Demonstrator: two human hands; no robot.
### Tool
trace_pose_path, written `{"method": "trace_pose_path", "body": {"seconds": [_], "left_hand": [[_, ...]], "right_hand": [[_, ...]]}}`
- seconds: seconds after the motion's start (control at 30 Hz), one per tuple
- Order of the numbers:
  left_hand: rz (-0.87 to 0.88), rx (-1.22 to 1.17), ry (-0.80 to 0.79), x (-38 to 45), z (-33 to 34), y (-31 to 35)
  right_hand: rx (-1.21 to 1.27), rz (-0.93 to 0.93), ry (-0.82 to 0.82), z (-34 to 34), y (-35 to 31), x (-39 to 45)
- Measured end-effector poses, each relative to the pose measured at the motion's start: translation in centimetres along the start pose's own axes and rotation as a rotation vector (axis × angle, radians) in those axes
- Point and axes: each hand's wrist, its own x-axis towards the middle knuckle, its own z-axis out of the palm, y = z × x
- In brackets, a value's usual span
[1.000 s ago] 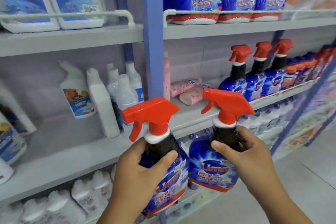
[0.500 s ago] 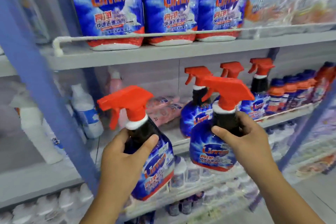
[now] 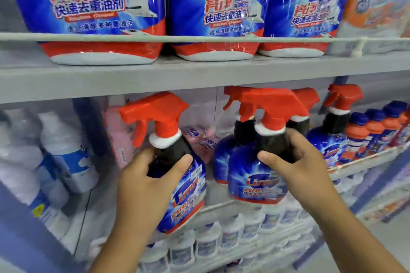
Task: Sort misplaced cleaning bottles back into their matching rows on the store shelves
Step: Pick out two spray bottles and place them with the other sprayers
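Right hand (image 3: 304,168) grips one spray bottle (image 3: 255,175) by its neck; left hand (image 3: 146,184) grips another (image 3: 184,193). Risk: either base clipping the shelf rail (image 3: 359,165) on insertion; shelved sprayers (image 3: 332,135) could topple.

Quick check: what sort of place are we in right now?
Most likely a shop's cleaning-products aisle: tiered grey shelves with rail fronts, matching refill bags above, and rows of identical spray bottles.
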Motion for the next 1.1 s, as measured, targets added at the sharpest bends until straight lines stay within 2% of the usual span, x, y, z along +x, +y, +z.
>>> {"method": "trace_pose_path", "body": {"seconds": [0.3,0.63,0.87,1.1], "left_hand": [[-0.048,0.030,0.067,2.6,2.4,-0.9],[-0.121,0.031,0.215,2.8,7.0,-1.8],[-0.091,0.059,0.281,2.2,9.5,-2.3],[-0.049,0.095,0.209,1.9,9.5,-1.9]], "right_hand": [[0.026,-0.006,-0.050,3.0,1.8,3.8],[-0.033,-0.063,0.017,4.5,3.7,6.4],[-0.150,-0.143,-0.202,3.2,5.0,7.1],[-0.159,-0.153,-0.062,3.1,6.2,6.8]]}}
